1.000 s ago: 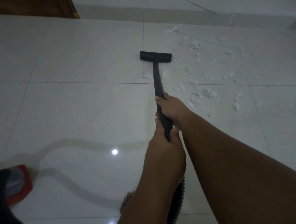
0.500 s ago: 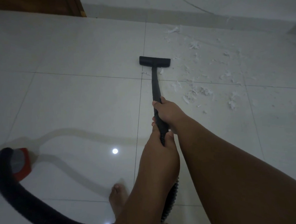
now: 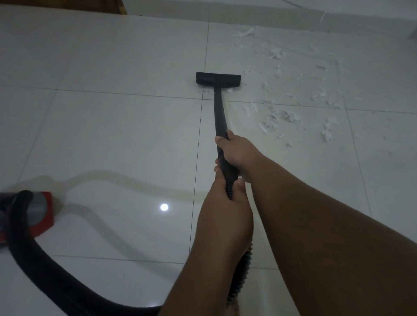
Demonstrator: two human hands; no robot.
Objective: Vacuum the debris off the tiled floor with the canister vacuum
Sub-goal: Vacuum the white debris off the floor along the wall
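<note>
A black vacuum wand [image 3: 220,111] runs away from me to a flat black floor nozzle [image 3: 218,79] resting on the white tiled floor [image 3: 119,128]. My right hand [image 3: 238,151] grips the wand higher up; my left hand [image 3: 225,205] grips it just below, where the ribbed black hose [image 3: 51,270] begins. The hose loops left to the red and grey canister [image 3: 40,210] at the left edge. White shredded debris [image 3: 280,117] lies scattered to the right of the nozzle, with a few bits right at its near edge.
A wall skirting [image 3: 267,12] runs along the far side, and a brown wooden piece [image 3: 112,3] sits at the top left. My bare foot [image 3: 231,313] shows at the bottom, under my left arm. A ceiling light reflects on the tile [image 3: 164,206].
The nozzle has been drawn back toward me over the grout line, and small bits by it are gone. More of the canister and hose has come into view at the left.
</note>
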